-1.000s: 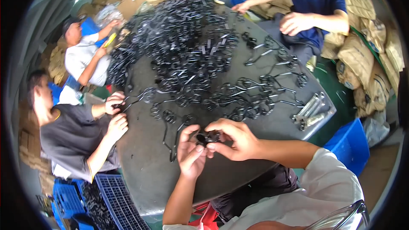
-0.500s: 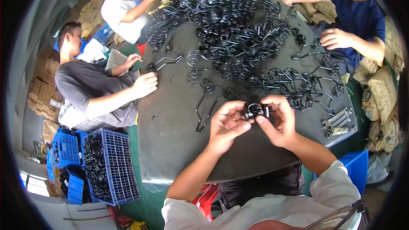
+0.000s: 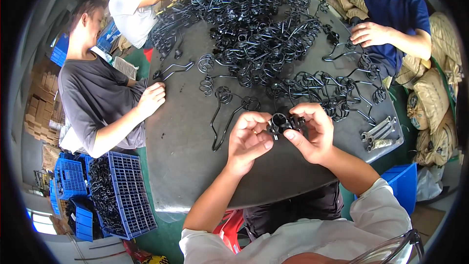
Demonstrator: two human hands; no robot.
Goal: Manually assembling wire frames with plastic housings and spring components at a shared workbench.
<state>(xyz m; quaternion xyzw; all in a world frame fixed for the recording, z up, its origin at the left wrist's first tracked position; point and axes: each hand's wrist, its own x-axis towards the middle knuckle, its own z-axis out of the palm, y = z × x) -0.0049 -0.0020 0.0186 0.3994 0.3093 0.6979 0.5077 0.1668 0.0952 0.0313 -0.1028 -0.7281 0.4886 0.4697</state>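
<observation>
Between my two hands is a small black ring clamp (image 3: 282, 130) with bolt-like ends, held above the near part of the table. My left hand (image 3: 246, 143) has its fingertips closed on the clamp's left end. The clamp's other end is gripped between thumb and fingers of my right hand (image 3: 315, 136). The clamp's ring opening faces up toward me; its outer ends are partly hidden by my fingers. Left of my hands a black coiled wire spring (image 3: 223, 96) with long bent legs lies on the table. More coiled springs (image 3: 337, 90) lie just beyond my right hand.
A big heap of black springs (image 3: 254, 34) covers the far part of the dark table (image 3: 181, 166). Wrenches (image 3: 380, 131) rest at its right corner. Blue crates (image 3: 132, 195) with black parts stand at lower left. People sit left and right; another is at the far left.
The clamp has been turned in my fingers, so its ring now shows more openly. The far-left person's hands have moved onto the heap's edge. The whole view has shifted slightly.
</observation>
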